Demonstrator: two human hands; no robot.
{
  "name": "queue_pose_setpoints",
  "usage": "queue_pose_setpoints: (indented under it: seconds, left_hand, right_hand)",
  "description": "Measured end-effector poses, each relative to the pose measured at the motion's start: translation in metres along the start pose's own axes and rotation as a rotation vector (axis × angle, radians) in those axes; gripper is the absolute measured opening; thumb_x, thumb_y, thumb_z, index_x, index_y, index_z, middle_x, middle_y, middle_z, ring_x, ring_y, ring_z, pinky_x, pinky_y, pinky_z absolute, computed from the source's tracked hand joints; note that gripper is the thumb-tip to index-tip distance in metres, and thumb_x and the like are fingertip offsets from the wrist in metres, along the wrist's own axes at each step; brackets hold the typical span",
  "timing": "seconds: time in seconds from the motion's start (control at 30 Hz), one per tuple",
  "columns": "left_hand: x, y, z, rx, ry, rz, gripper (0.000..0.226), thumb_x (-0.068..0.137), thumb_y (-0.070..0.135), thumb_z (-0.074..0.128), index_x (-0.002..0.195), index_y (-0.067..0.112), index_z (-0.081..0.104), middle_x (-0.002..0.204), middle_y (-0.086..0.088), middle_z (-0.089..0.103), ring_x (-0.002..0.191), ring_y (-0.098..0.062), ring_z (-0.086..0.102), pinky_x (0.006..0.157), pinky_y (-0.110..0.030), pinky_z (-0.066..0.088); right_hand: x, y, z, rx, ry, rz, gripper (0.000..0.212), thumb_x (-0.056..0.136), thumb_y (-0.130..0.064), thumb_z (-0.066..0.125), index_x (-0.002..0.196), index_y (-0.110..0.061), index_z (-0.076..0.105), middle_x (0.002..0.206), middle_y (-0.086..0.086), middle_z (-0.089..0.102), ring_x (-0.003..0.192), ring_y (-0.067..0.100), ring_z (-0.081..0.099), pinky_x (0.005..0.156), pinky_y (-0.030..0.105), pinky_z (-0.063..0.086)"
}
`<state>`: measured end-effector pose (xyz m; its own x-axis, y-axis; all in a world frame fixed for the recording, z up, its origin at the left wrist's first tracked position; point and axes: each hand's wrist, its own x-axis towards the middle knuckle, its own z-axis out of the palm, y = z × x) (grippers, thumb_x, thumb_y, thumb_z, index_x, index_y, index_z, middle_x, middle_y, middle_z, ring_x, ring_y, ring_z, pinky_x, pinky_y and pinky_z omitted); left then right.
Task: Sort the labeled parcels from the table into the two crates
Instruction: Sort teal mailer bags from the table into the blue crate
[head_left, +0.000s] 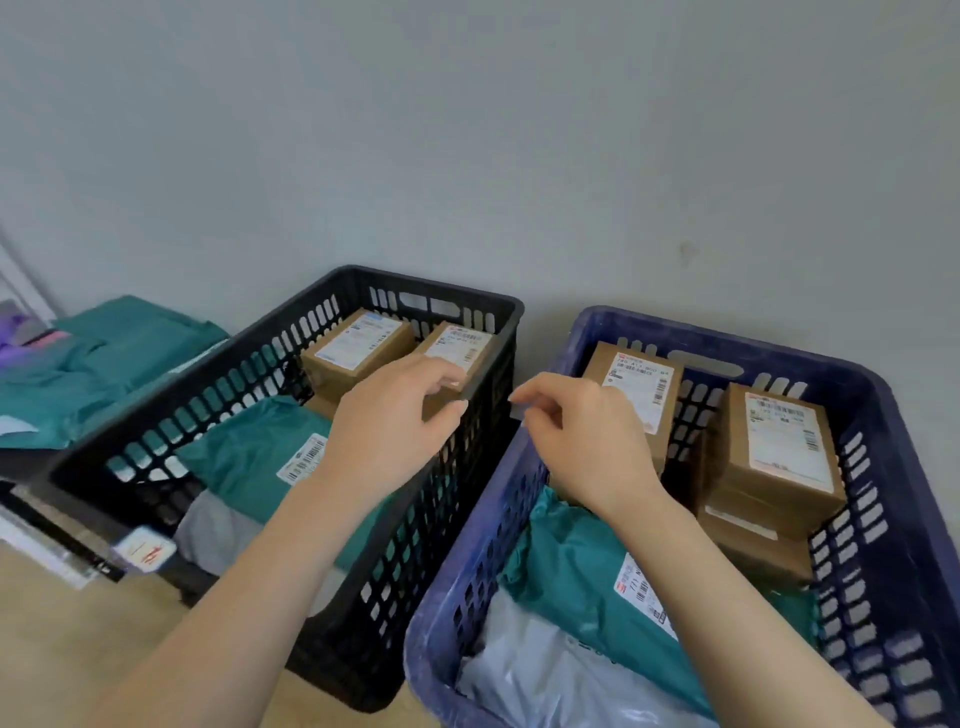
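Grey wall backs everything. At far left, unsorted teal mailers (130, 343) lie heaped, close beside the black crate (171, 395). That crate holds a teal mailer (249, 452) near and two cardboard boxes (358, 338) along its far wall, labels up for reading. The left hand (384, 426) sits at the right-hand box (462, 343), fingers curled; whether it grips is unclear. The right hand (582, 441), loosely curled and apparently empty, hangs at the gap beside the blue crate (904, 519), where stacked boxes (779, 447) fill the far right corner.

Black crate (498, 364), blue crate (893, 415), brown boxes (774, 452), teal mailers (571, 582), grey wall (467, 130).
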<state>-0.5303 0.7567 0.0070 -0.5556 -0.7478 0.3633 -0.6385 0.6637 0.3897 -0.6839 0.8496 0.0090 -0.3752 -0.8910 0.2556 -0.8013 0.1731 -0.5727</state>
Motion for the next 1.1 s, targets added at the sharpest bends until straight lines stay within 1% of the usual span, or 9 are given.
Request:
queue_pose_setpoints:
  seconds: [0.17, 0.23, 0.33, 0.47, 0.6, 0.7, 0.8, 1.0, 1.1]
  left_hand:
    - [-0.017, -0.038, -0.026, -0.005, 0.07, -0.064, 0.026, 0.091, 0.032, 0.059, 0.116, 0.032, 0.062, 0.107, 0.02, 0.059, 0.094, 0.004, 0.051, 0.076, -0.02, 0.04]
    - [-0.022, -0.055, -0.037, -0.022, 0.094, -0.065, 0.025, 0.09, 0.031, 0.06, 0.115, 0.031, 0.063, 0.109, 0.018, 0.062, 0.096, 0.002, 0.054, 0.079, -0.022, 0.043]
    - [-0.028, -0.094, -0.063, -0.018, 0.119, -0.076, 0.025, 0.089, 0.03, 0.061, 0.114, 0.03, 0.064, 0.111, 0.017, 0.062, 0.095, 0.003, 0.054, 0.08, -0.02, 0.041]
    - [-0.039, -0.143, -0.091, -0.033, 0.179, -0.13, 0.024, 0.088, 0.029, 0.062, 0.112, 0.03, 0.064, 0.11, 0.016, 0.063, 0.098, -0.002, 0.057, 0.083, -0.025, 0.044]
    - [-0.059, -0.203, -0.12, -0.016, 0.207, -0.185, 0.023, 0.088, 0.027, 0.063, 0.111, 0.029, 0.065, 0.109, 0.017, 0.063, 0.099, -0.002, 0.057, 0.078, -0.019, 0.038]
    - [-0.076, -0.25, -0.142, -0.012, 0.233, -0.218, 0.023, 0.088, 0.026, 0.063, 0.111, 0.027, 0.065, 0.11, 0.014, 0.064, 0.099, -0.005, 0.059, 0.08, -0.021, 0.04]
    - [-0.093, -0.296, -0.159, 0.018, 0.223, -0.253, 0.027, 0.089, 0.029, 0.062, 0.116, 0.028, 0.063, 0.114, 0.016, 0.062, 0.102, -0.002, 0.057, 0.082, -0.019, 0.039]
    - [-0.123, -0.366, -0.176, 0.008, 0.205, -0.33, 0.029, 0.088, 0.028, 0.063, 0.117, 0.026, 0.062, 0.115, 0.014, 0.061, 0.101, -0.004, 0.056, 0.081, -0.021, 0.04]
    - [-0.132, -0.393, -0.18, -0.001, 0.221, -0.365, 0.031, 0.087, 0.026, 0.064, 0.119, 0.024, 0.062, 0.117, 0.012, 0.06, 0.106, -0.007, 0.055, 0.083, -0.021, 0.04]
  right_hand:
    - [0.005, -0.043, 0.028, 0.012, -0.016, -0.067, 0.029, 0.09, -0.014, 0.051, 0.101, -0.033, 0.069, 0.08, -0.014, 0.067, 0.074, 0.008, 0.058, 0.071, 0.028, 0.05]
    - [0.009, -0.062, 0.039, 0.01, -0.009, -0.076, 0.028, 0.09, -0.015, 0.051, 0.1, -0.034, 0.07, 0.086, -0.013, 0.07, 0.078, 0.008, 0.06, 0.071, 0.026, 0.049]
    - [0.014, -0.103, 0.064, 0.046, -0.007, -0.1, 0.028, 0.089, -0.014, 0.052, 0.099, -0.032, 0.071, 0.088, -0.012, 0.071, 0.082, 0.011, 0.063, 0.073, 0.027, 0.05]
    - [0.021, -0.153, 0.1, 0.095, -0.045, -0.132, 0.027, 0.09, -0.013, 0.053, 0.099, -0.031, 0.071, 0.087, -0.011, 0.071, 0.079, 0.011, 0.063, 0.074, 0.033, 0.053]
    - [0.03, -0.206, 0.145, 0.17, -0.05, -0.16, 0.028, 0.089, -0.011, 0.053, 0.096, -0.03, 0.072, 0.087, -0.009, 0.072, 0.077, 0.011, 0.065, 0.074, 0.034, 0.054]
    - [0.033, -0.247, 0.182, 0.231, -0.063, -0.18, 0.028, 0.089, -0.009, 0.054, 0.096, -0.029, 0.072, 0.083, -0.01, 0.071, 0.078, 0.014, 0.064, 0.077, 0.037, 0.054]
    - [0.035, -0.284, 0.216, 0.296, -0.084, -0.182, 0.029, 0.089, -0.008, 0.054, 0.098, -0.028, 0.071, 0.079, -0.011, 0.069, 0.073, 0.011, 0.062, 0.076, 0.036, 0.054]
    - [0.033, -0.34, 0.269, 0.379, -0.169, -0.158, 0.033, 0.089, -0.004, 0.051, 0.108, -0.026, 0.068, 0.095, -0.01, 0.065, 0.079, 0.005, 0.058, 0.08, 0.023, 0.047]
    - [0.034, -0.361, 0.293, 0.38, -0.234, -0.17, 0.036, 0.09, -0.004, 0.05, 0.115, -0.026, 0.064, 0.101, -0.011, 0.062, 0.086, 0.004, 0.057, 0.073, 0.008, 0.039]
